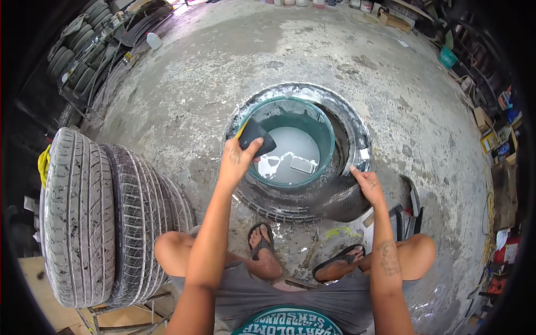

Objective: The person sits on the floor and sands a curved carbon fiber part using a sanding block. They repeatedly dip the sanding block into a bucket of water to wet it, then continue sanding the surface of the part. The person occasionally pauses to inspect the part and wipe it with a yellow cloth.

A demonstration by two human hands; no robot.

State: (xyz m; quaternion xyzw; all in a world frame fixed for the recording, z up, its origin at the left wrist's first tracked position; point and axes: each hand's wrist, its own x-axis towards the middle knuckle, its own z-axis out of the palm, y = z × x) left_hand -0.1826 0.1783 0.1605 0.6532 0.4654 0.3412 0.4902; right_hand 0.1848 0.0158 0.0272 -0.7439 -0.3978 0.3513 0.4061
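Near the centre of the frame, a round, dark green plastic tub (329,120) of cloudy grey liquid (290,142) stands within the ring of a black rubber tyre (360,131) lying flat on the stained concrete floor (184,95). The left hand (237,159), by the tub's left rim, has thumb and fingers clamped on a dark, flat, flexible pad with a yellow edge (258,138), held above the liquid. The right hand (368,188), right of centre, is at the tyre's lower right; the dark surface under it is blurred, so I cannot tell whether its fingers are closed on anything.

The work looks partway along: the tyre's upper sidewall is wet and whitish, while its lower right is too blurred to judge. At left, a stack of whitish-streaked black tyres (78,218) may be finished or waiting; nothing settles which.
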